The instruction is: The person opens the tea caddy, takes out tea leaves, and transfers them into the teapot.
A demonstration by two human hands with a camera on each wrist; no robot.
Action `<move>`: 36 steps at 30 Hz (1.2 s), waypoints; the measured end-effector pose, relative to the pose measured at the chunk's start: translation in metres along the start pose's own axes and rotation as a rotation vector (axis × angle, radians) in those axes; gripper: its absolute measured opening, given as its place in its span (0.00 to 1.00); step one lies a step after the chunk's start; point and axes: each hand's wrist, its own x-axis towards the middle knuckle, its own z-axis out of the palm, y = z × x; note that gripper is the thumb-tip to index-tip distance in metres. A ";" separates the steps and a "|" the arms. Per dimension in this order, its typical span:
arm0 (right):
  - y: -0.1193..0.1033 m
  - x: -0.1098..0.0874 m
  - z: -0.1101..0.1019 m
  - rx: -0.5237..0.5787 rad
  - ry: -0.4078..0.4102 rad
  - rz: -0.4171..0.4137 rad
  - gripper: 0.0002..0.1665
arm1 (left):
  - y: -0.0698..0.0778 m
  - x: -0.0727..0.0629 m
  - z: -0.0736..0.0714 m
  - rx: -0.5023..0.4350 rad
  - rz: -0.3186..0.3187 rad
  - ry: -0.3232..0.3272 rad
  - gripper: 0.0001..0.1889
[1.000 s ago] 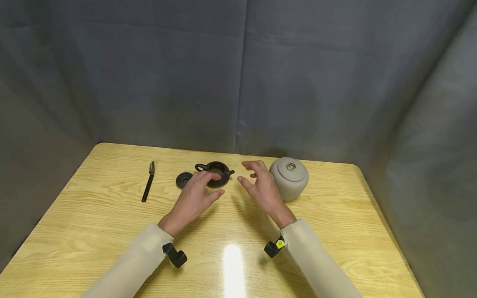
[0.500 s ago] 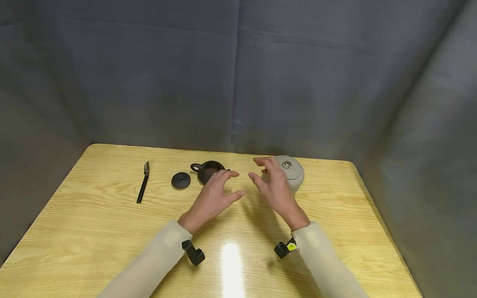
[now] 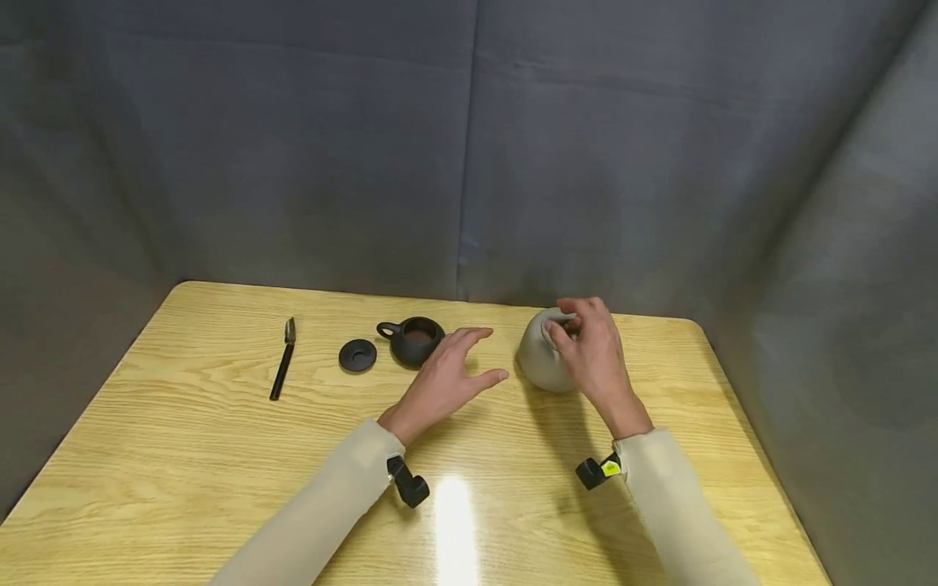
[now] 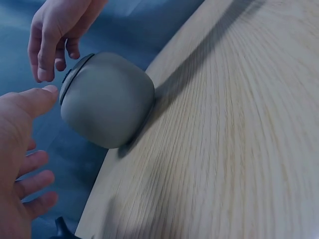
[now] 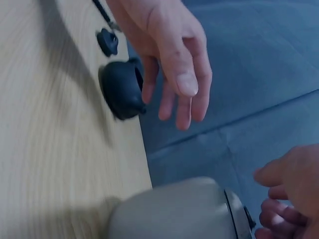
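Observation:
My right hand [image 3: 597, 354] is over the round grey lidded jar [image 3: 541, 358], its thumb and fingers loosely bent around the lid's ring-shaped knob. In the right wrist view a gap shows between these fingers and the dark knob [image 5: 249, 217]. My left hand [image 3: 447, 378] hovers left of the jar, thumb and fingers spread, holding nothing. Behind it stands a small dark teapot [image 3: 408, 350], uncovered, its handle to the left; the hand hides its spout in the head view. The black teapot lid [image 3: 357, 356] lies on the table left of the pot.
A slim tool with a black handle [image 3: 282, 373] and a metal head lies farther left on the wooden table [image 3: 183, 423]. Dark curtains [image 3: 330, 163] hang behind the table and at both sides.
My right hand has moved right, from beside the jar to over its lid. My left hand has also shifted right, from in front of the teapot toward the jar.

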 end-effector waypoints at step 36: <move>0.024 0.008 -0.003 -0.128 -0.052 -0.036 0.13 | 0.042 0.061 0.056 0.116 0.064 -0.050 0.47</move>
